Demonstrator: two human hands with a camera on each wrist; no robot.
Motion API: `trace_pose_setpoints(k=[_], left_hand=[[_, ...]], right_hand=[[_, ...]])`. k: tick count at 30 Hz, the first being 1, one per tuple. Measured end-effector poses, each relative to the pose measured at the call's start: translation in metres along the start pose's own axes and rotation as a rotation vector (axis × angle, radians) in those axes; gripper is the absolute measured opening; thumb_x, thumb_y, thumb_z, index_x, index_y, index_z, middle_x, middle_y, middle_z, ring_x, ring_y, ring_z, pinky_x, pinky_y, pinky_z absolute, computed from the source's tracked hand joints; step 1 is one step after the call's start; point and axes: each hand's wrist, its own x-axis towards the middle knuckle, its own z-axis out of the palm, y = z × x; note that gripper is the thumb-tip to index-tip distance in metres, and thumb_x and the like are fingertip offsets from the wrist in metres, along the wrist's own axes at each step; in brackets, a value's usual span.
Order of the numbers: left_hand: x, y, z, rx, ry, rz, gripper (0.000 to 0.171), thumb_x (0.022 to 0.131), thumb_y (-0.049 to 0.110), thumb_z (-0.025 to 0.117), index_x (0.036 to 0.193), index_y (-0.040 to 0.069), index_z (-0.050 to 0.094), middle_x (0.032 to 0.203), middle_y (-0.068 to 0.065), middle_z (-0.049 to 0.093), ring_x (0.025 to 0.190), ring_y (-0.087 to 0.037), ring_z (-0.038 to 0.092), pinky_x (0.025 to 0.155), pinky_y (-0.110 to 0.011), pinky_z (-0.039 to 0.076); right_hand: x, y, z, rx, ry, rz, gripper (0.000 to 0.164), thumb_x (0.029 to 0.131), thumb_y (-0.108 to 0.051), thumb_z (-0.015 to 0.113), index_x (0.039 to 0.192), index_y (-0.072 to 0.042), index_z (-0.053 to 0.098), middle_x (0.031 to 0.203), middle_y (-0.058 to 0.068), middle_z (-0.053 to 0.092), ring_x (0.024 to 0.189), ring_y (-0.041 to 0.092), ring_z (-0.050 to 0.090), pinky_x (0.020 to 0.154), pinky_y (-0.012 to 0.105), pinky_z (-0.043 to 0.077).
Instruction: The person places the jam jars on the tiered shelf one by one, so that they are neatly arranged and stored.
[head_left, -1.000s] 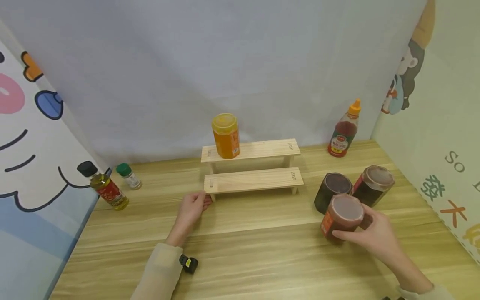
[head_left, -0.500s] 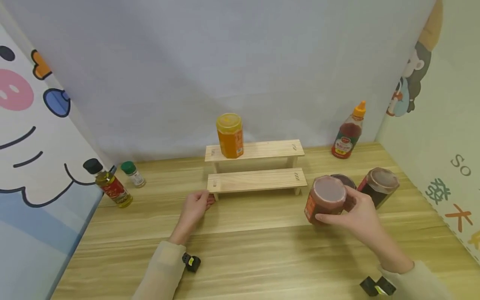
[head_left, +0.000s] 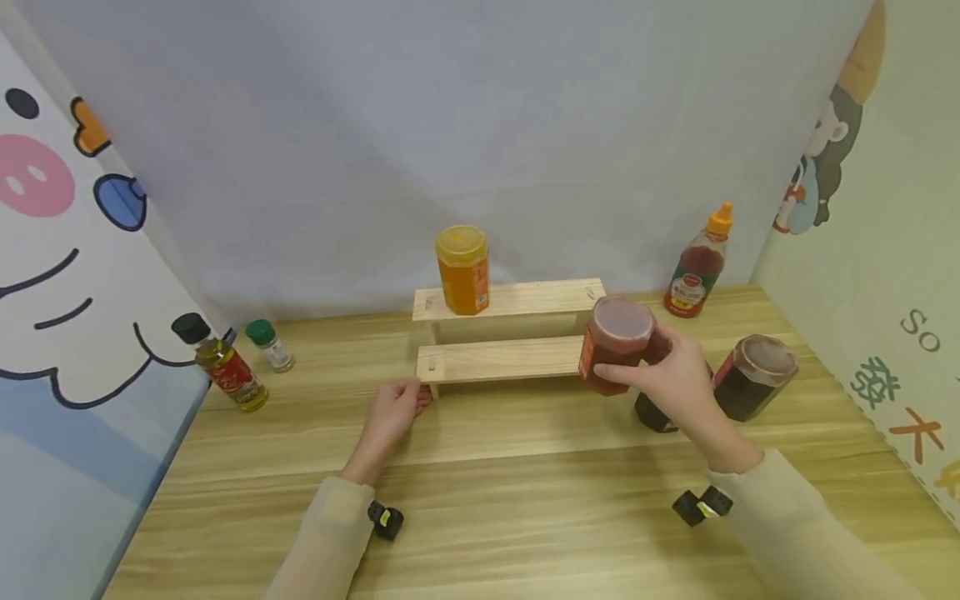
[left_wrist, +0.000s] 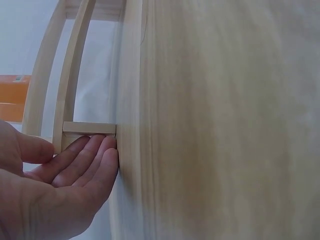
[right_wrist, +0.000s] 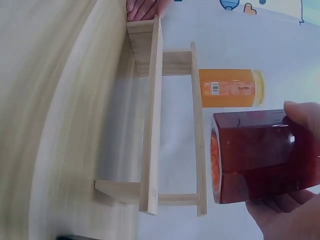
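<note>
My right hand (head_left: 675, 375) grips a hexagonal jar of dark red contents (head_left: 617, 346), thumb on the near side. In the head view the jar overlaps the right end of the lower board of a two-step wooden shelf (head_left: 502, 360). The right wrist view shows the jar (right_wrist: 265, 155) held up off the boards, its base facing them. My left hand (head_left: 393, 412) holds the shelf's left front corner; in the left wrist view its thumb is at the board edge and the fingers lie against the leg (left_wrist: 90, 128). An amber jar with a yellow lid (head_left: 462, 271) stands on the upper step.
One dark jar (head_left: 656, 414) is partly hidden behind my right hand, with another dark jar (head_left: 752, 379) beside it. A sauce bottle with an orange tip (head_left: 696, 271) stands back right. On the left are an oil bottle (head_left: 228, 371) and a small green-capped shaker (head_left: 272, 348).
My right hand has lifted the dark red jar and carried it left and away from me, from beside the other dark jars to the shelf's right end. My left hand stays at the shelf corner.
</note>
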Motion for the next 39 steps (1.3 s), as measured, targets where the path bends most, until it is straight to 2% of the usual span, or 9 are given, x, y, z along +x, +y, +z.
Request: trace_pose_setpoints(k=[4, 12, 19, 25, 31, 39], left_hand=[[0.002, 0.0, 0.0, -0.007, -0.003, -0.001, 0.04, 0.103, 0.02, 0.04, 0.12, -0.011, 0.058, 0.108, -0.023, 0.065, 0.102, -0.03, 0.063, 0.087, -0.035, 0.052], [0.003, -0.002, 0.001, 0.004, -0.008, -0.004, 0.04, 0.103, 0.02, 0.04, 0.119, -0.011, 0.059, 0.108, -0.022, 0.065, 0.102, -0.029, 0.063, 0.087, -0.035, 0.052], [0.0, -0.002, 0.0, 0.001, 0.0, 0.019, 0.039, 0.103, 0.018, 0.04, 0.113, -0.012, 0.062, 0.105, -0.022, 0.066, 0.1, -0.029, 0.064, 0.086, -0.036, 0.053], [-0.002, -0.004, -0.001, 0.007, -0.006, 0.024, 0.039, 0.104, 0.019, 0.039, 0.115, -0.012, 0.061, 0.106, -0.022, 0.065, 0.102, -0.03, 0.063, 0.087, -0.037, 0.052], [-0.001, -0.005, -0.002, -0.009, -0.004, 0.015, 0.04, 0.104, 0.02, 0.04, 0.116, -0.012, 0.061, 0.107, -0.023, 0.065, 0.102, -0.031, 0.063, 0.087, -0.036, 0.052], [-0.001, -0.002, -0.001, -0.001, 0.007, 0.02, 0.039, 0.103, 0.02, 0.041, 0.114, -0.011, 0.063, 0.106, -0.022, 0.066, 0.101, -0.03, 0.064, 0.086, -0.037, 0.052]], right_hand=[[0.014, 0.0, 0.007, 0.029, 0.018, -0.007, 0.062, 0.072, -0.015, 0.086, 0.128, -0.01, 0.059, 0.118, 0.006, 0.063, 0.105, 0.016, 0.06, 0.088, 0.029, 0.05], [0.041, 0.0, 0.019, -0.056, 0.058, -0.039, 0.06, 0.072, -0.02, 0.086, 0.125, -0.009, 0.061, 0.115, 0.008, 0.064, 0.101, 0.017, 0.061, 0.083, 0.03, 0.052], [0.064, 0.0, 0.029, -0.052, 0.079, 0.002, 0.064, 0.069, -0.024, 0.088, 0.125, -0.009, 0.061, 0.117, 0.008, 0.063, 0.107, 0.02, 0.058, 0.088, 0.037, 0.049], [0.079, -0.008, 0.039, -0.026, 0.1, 0.036, 0.064, 0.069, -0.02, 0.088, 0.124, -0.005, 0.06, 0.117, 0.011, 0.062, 0.108, 0.023, 0.056, 0.09, 0.039, 0.048], [0.095, -0.011, 0.046, -0.048, 0.115, 0.081, 0.064, 0.068, -0.021, 0.089, 0.124, -0.007, 0.061, 0.116, 0.009, 0.062, 0.107, 0.021, 0.056, 0.09, 0.038, 0.048], [0.115, -0.003, 0.051, -0.009, 0.114, 0.1, 0.065, 0.065, -0.018, 0.09, 0.123, -0.006, 0.062, 0.115, 0.008, 0.063, 0.106, 0.019, 0.057, 0.091, 0.035, 0.047]])
